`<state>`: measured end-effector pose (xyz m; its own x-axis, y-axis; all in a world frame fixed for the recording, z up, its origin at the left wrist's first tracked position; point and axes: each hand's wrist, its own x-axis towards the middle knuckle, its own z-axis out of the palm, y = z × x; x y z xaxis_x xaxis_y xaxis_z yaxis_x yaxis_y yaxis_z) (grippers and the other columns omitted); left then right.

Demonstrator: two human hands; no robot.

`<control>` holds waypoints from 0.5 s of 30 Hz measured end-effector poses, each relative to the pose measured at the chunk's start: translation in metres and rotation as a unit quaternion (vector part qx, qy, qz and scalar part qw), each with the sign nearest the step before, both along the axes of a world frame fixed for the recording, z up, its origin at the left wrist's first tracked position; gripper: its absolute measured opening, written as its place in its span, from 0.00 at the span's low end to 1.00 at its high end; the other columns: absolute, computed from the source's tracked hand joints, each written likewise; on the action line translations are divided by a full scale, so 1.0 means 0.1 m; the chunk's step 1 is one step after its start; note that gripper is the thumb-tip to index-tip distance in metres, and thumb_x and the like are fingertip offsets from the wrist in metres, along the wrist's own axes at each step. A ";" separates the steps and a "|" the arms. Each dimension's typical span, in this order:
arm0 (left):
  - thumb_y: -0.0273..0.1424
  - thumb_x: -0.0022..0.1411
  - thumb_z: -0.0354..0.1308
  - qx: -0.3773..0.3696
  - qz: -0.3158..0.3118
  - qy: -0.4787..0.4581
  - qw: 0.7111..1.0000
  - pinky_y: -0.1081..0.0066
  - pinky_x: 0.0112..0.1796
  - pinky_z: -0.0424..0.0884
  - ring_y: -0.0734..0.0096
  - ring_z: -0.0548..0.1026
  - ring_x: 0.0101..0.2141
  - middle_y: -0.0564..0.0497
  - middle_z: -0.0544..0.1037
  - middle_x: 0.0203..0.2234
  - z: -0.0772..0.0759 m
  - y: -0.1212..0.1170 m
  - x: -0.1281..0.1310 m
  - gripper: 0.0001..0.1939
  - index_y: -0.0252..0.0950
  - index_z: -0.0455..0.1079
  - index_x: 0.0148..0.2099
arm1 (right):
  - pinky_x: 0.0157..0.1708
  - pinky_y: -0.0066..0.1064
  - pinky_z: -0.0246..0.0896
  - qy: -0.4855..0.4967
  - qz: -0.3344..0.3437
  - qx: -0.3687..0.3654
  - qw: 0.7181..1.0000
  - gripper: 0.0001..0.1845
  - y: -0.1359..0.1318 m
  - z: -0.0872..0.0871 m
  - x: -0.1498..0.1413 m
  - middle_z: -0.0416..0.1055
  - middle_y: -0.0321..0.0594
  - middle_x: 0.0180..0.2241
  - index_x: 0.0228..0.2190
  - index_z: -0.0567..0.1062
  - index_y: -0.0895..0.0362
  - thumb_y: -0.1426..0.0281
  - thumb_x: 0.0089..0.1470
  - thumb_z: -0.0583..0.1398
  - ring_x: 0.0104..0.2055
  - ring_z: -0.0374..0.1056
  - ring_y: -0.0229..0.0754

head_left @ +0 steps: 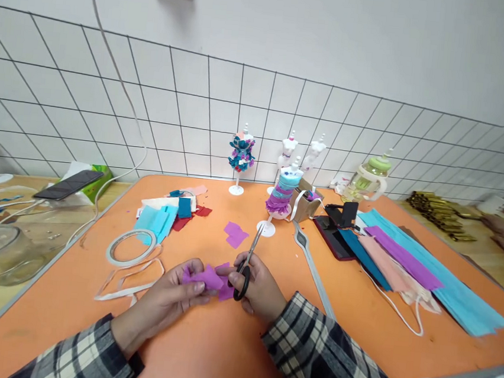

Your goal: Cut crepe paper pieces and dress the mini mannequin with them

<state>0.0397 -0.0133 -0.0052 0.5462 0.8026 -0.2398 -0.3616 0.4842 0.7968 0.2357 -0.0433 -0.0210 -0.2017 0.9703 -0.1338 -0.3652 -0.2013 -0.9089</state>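
Between its thumb and fingers, my left hand (180,289) pinches a small piece of purple crepe paper (205,276). My right hand (264,288) is closed around scissors (244,274) with black handles, their blades pointing up and away from me. Its fingertips also reach the right end of the purple paper. Beyond my hands, more purple paper pieces (235,235) lie flat on the orange table (226,359). Further back stands a small dress form (285,189) wrapped in light blue and purple paper, on a round white base.
Double-sided tape (131,248) and blue paper (154,224) lie left. A decorated dress form (241,155) and white ones (314,150) stand at the back. To the right are a grey strap (313,272), a dark phone (334,238), paper strips (440,272) and a green-lidded bottle (369,176).
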 end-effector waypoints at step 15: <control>0.44 0.55 0.66 0.362 -0.184 0.223 0.886 0.72 0.32 0.61 0.68 0.66 0.31 0.51 0.72 0.31 0.11 0.02 -0.07 0.19 0.38 0.62 0.28 | 0.09 0.19 0.60 -0.075 0.058 -0.016 0.995 0.34 0.05 -0.02 0.07 0.68 0.26 0.27 0.36 0.58 0.52 0.59 0.35 0.73 0.18 0.65 0.31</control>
